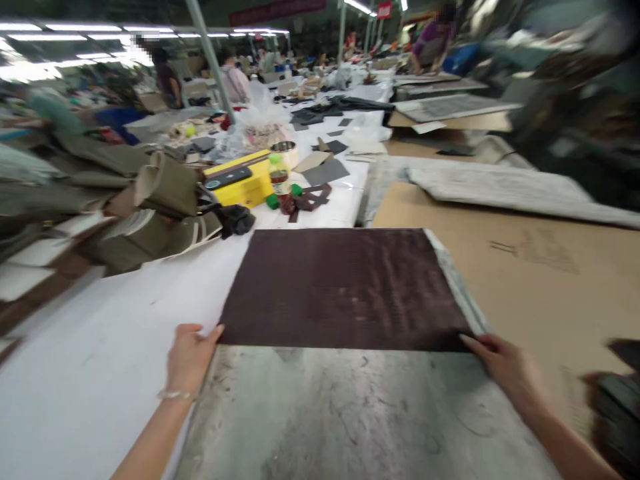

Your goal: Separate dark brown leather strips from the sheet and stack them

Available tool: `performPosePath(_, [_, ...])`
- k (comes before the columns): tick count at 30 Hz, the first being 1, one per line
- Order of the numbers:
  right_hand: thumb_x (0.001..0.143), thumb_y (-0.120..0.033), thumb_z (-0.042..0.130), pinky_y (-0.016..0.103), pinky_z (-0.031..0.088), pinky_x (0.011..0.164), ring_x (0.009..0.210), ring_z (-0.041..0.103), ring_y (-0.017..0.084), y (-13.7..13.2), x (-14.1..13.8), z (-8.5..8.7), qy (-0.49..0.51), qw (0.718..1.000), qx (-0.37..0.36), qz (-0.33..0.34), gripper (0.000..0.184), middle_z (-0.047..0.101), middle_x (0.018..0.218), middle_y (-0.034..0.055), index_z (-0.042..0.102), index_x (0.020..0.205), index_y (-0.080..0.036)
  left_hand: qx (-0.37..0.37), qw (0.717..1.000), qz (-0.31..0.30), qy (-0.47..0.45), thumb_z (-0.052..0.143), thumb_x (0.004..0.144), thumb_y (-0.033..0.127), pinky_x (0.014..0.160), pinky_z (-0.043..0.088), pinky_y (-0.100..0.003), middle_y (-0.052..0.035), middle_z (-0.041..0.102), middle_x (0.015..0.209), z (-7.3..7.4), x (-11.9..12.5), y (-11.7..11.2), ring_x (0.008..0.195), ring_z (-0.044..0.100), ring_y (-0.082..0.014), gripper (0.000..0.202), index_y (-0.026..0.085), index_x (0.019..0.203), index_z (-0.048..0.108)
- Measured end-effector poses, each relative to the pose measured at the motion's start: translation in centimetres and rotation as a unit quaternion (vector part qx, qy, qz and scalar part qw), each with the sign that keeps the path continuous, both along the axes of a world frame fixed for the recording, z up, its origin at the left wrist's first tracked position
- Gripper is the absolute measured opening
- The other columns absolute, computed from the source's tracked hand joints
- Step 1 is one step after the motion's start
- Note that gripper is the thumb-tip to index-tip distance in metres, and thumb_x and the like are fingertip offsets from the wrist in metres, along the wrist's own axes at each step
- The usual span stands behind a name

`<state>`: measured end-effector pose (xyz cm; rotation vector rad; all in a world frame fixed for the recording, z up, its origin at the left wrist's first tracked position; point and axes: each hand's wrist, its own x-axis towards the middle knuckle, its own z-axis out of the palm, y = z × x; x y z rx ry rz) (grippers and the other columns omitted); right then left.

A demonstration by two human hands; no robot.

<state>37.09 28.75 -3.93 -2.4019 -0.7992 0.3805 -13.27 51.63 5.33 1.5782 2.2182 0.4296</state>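
Note:
A dark brown rectangular sheet (340, 290), leather-like with a faint sheen, lies flat at the far end of a worn grey-green board (340, 413). My left hand (193, 353), a bracelet at its wrist, pinches the sheet's near left corner between thumb and fingers. At the near right corner, my right hand (500, 363) grips the sheet the same way, thumb on top. The sheet's near edge runs straight between both hands. The fingertips beneath the corners are partly hidden.
Left stand stacked olive-green folded pieces (165, 183). Beyond the sheet are a yellow box (245, 180), a bottle of dark red liquid (283, 193) and brown strips (315, 198) on the white table (100, 360). Cardboard (525, 267) lies right. People work farther back.

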Motion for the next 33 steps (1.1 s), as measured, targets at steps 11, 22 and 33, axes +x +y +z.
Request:
performPosePath(11, [0.075, -0.052, 0.053, 0.024, 0.029, 0.052, 0.057, 0.050, 0.013, -0.3, -0.6, 0.2, 0.002, 0.999, -0.041, -0.032, 0.033, 0.054, 0.057, -0.0019, 0.056, 0.067, -0.020, 0.268, 0.734, -0.579, 0.231, 0.041, 0.085, 0.053, 0.114, 0.018, -0.047, -0.0036, 0.036, 0.150, -7.4, 6.1, -6.3, 0.138, 0.030, -0.0258, 0.069, 0.024, 0.145, 0.022])
performPosePath(22, [0.079, -0.048, 0.056, 0.023, 0.028, 0.053, 0.061, 0.052, 0.014, -0.5, 0.1, 0.6, -0.002, 0.997, -0.054, -0.048, 0.027, 0.056, 0.064, -0.0023, 0.056, 0.080, -0.021, 0.235, 0.736, -0.580, 0.257, 0.038, 0.085, 0.051, 0.109, 0.028, -0.054, -0.0002, 0.033, 0.150, -8.9, 4.8, -5.2, 0.138, 0.032, -0.0249, 0.068, 0.031, 0.145, 0.014])
performPosePath(33, [0.094, -0.041, 0.034, 0.040, 0.038, 0.093, 0.105, 0.053, 0.025, -2.7, -4.7, 3.0, -0.253, 0.927, 0.029, 0.276, 0.037, 0.060, 0.108, 0.0098, 0.061, 0.115, -0.025, 0.152, 0.782, -0.567, 0.210, 0.035, 0.091, 0.046, 0.112, 0.027, -0.056, 0.0002, 0.028, 0.151, -5.4, 6.4, -6.2, 0.139, 0.029, -0.0249, 0.061, 0.033, 0.145, 0.009])
